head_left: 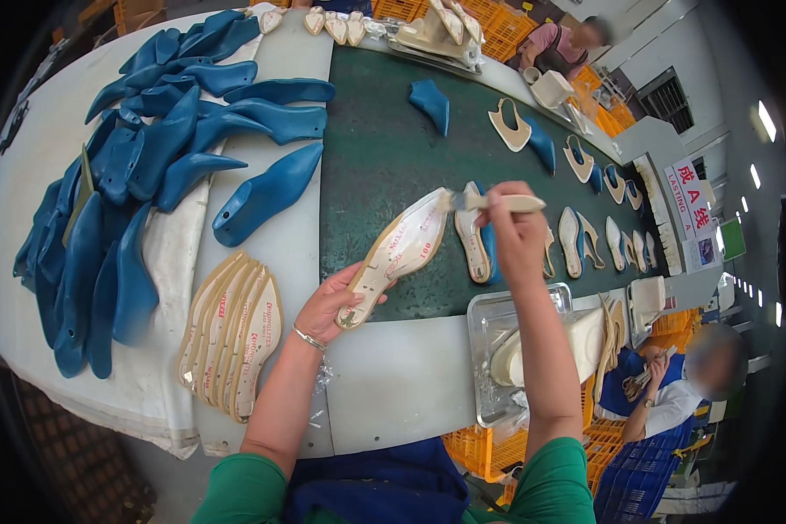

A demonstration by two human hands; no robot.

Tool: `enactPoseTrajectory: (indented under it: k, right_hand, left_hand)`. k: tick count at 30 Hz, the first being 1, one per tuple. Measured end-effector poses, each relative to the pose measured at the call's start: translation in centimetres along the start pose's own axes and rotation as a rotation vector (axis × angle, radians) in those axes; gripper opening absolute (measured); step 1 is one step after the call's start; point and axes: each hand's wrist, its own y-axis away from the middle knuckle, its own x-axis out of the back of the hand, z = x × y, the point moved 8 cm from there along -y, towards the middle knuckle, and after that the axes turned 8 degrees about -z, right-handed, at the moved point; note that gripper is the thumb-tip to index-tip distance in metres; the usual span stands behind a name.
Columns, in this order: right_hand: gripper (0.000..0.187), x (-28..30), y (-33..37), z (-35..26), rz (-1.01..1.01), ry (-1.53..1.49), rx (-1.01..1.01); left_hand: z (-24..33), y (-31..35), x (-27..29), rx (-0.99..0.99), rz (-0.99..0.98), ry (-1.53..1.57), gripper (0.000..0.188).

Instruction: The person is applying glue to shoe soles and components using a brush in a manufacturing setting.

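Fanned stack of insoles at the counter's near left edge: five. One insole held up. One brush. One metal tray at the near right edge. Blue shoe lasts heaped left: too many to count.

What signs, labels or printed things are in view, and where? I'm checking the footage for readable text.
Wall sign: far right, white with red characters.
Small poster: below it, white and blue.
Insole: in the left hand, tan, red print.
Insole stack: left on the table, tan, red print.
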Motion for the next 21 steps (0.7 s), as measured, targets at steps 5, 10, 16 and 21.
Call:
enactPoseTrajectory:
  k: [5, 10, 16, 21]
  right_hand:
    - [0.018, 0.3, -1.7, 1.8, 0.072, 0.186, -0.030]
    - [0.017, 0.9, -0.1, 0.6, 0.140, 0.132, 0.057]
    - [0.012, -3.4, 3.7, 2.3, 0.029, 0.003, -0.102]
    - [0.008, -8.2, 8.5, 1.8, -0.112, -0.058, -0.075]
  left_hand:
    - [0.0, -0.4, -0.3, -0.001, -0.060, 0.049, 0.067]
    - [0.3, -0.5, 0.0, -0.023, -0.019, 0.048, 0.069]
    - [0.4, -0.4, 0.6, -0.053, -0.024, 0.084, 0.068]
    - [0.4, -0.1, 1.9, -0.079, 0.057, 0.065, 0.069]
